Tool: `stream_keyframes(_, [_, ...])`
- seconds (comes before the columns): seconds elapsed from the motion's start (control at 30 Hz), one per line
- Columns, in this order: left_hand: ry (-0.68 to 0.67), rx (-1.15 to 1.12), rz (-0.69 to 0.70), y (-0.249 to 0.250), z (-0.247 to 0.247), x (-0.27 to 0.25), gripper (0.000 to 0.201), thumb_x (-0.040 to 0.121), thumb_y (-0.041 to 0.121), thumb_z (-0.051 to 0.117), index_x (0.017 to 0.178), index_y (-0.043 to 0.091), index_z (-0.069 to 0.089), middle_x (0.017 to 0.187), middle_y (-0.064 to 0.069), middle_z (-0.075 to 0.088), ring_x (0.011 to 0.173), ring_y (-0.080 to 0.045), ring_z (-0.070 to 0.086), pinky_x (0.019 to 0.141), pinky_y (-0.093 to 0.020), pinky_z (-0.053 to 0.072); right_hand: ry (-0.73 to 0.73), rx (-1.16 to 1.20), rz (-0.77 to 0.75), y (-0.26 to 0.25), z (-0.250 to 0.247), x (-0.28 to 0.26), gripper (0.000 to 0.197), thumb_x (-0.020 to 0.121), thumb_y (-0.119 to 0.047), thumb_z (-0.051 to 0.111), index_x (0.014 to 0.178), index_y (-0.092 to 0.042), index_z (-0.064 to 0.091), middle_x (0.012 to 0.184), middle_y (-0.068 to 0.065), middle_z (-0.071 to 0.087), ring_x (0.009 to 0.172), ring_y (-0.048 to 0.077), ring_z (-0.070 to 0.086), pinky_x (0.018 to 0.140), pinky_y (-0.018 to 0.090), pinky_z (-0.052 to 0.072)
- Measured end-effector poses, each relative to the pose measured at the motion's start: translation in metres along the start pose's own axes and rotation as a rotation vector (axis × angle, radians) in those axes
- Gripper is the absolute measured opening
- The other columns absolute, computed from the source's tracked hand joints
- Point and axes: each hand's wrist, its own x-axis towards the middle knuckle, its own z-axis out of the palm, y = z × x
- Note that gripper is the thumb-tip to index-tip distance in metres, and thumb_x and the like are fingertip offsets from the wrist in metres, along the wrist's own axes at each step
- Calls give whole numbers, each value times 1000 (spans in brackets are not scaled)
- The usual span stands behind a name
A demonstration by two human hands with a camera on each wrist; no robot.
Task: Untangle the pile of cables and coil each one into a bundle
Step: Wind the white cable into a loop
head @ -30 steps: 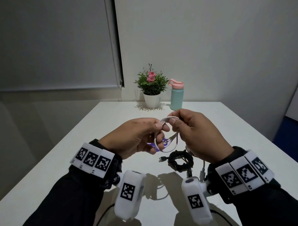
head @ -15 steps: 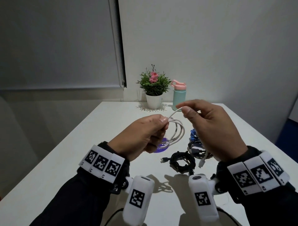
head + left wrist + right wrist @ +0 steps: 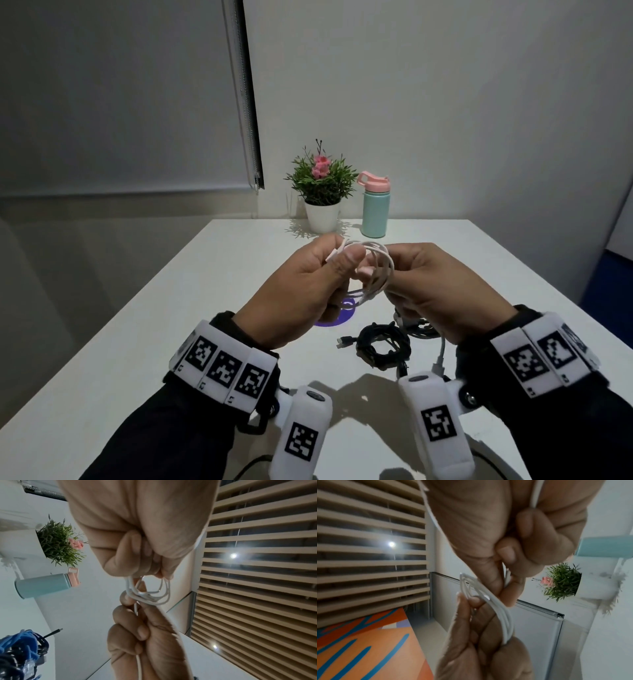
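Head view: we hold the white cable (image 3: 371, 270) above the worktop (image 3: 191, 308), between both hands.
Left hand (image 3: 301, 291): grip clamped on the loops, thumb on top.
Right hand (image 3: 435, 291): grip pinching the coil's other side.
Change: half a second ago our right hand drew a loose end upward; now it has closed back onto the coil, so we judge this bundle nearly wound.
Remaining: black bundle (image 3: 383, 346) coiled; blue cable (image 3: 18, 641) still piled.
Hidden: the cable's free end and plug; how many turns, unclear.
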Motion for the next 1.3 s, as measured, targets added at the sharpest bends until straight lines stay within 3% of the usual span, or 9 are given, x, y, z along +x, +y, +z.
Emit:
stream_keyframes(0.2, [111, 144, -16, -6, -8, 4, 35, 94, 50, 52, 115, 22, 53, 54, 7, 41, 45, -10, 34, 44, -21, 34, 26, -72, -29, -7, 0, -4, 16, 90, -13, 68, 76, -17, 75, 49, -6, 58, 39, 4, 27, 38, 14, 24])
stream_keyframes(0.3, [116, 163, 4, -10, -12, 5, 22, 101, 43, 51, 97, 23, 61, 55, 3, 40, 44, -10, 34, 43, -21, 33, 56, -216, -58, -9, 3, -5, 20, 91, -13, 68, 73, -20, 73, 44, -13, 55, 36, 2, 35, 40, 10, 28])
stream_keyframes(0.43, [288, 228, -12, -19, -15, 9, 29, 102, 46, 50, 77, 34, 59, 55, 10, 45, 47, -9, 41, 50, -26, 37, 373, -510, -299, -13, 5, -5, 21, 90, -18, 69, 110, -24, 70, 95, -14, 66, 76, -6, 60, 66, 9, 42])
stream_keyframes(0.53, [387, 246, -27, -24, -16, 11, 32, 103, 47, 48, 78, 29, 57, 56, 14, 47, 51, -9, 42, 56, -32, 37, 401, -626, -529, -24, 11, -13, 12, 89, -26, 69, 100, -25, 71, 94, -13, 59, 80, -1, 55, 66, 7, 38])
stream_keyframes(0.73, [234, -77, -16, -23, 1, 10, 39, 107, 38, 42, 114, 3, 56, 75, -20, 47, 62, -18, 42, 52, -25, 37, 196, -885, -257, -13, 22, -8, 25, 87, -44, 67, 104, -27, 72, 88, -10, 59, 72, 0, 51, 64, 12, 34])
stream_keyframes(1.0, [221, 125, 55, -12, -13, 9, 32, 106, 37, 43, 91, 15, 60, 58, 12, 39, 52, -9, 37, 51, -26, 37, 146, 204, -181, -12, 9, -1, 18, 96, -16, 56, 82, -6, 61, 79, 5, 63, 83, 19, 56, 90, 34, 46])
stream_keyframes(1.07, [184, 74, 27, -11, -15, 8, 31, 106, 35, 44, 91, 14, 60, 58, 11, 37, 51, -10, 37, 48, -25, 38, 152, 324, -170, -11, 9, 0, 19, 99, -19, 52, 84, -11, 60, 64, 2, 51, 64, 18, 52, 74, 33, 54])
stream_keyframes(1.17, [28, -166, -51, -10, -17, 5, 26, 104, 33, 50, 92, 14, 62, 63, 5, 41, 51, -11, 40, 47, -24, 42, 213, 332, -106, -5, 7, 2, 20, 100, -24, 51, 89, -14, 64, 61, -2, 24, 50, 11, 21, 42, 20, 30])
stream_keyframes(1.3, [-116, -335, -89, -8, -17, 1, 21, 97, 30, 54, 95, 16, 70, 78, -2, 60, 66, -14, 59, 56, -27, 56, 160, 314, 10, 3, 6, 4, 19, 98, -27, 56, 95, -14, 69, 73, 1, 44, 53, 9, 25, 41, 17, 24])
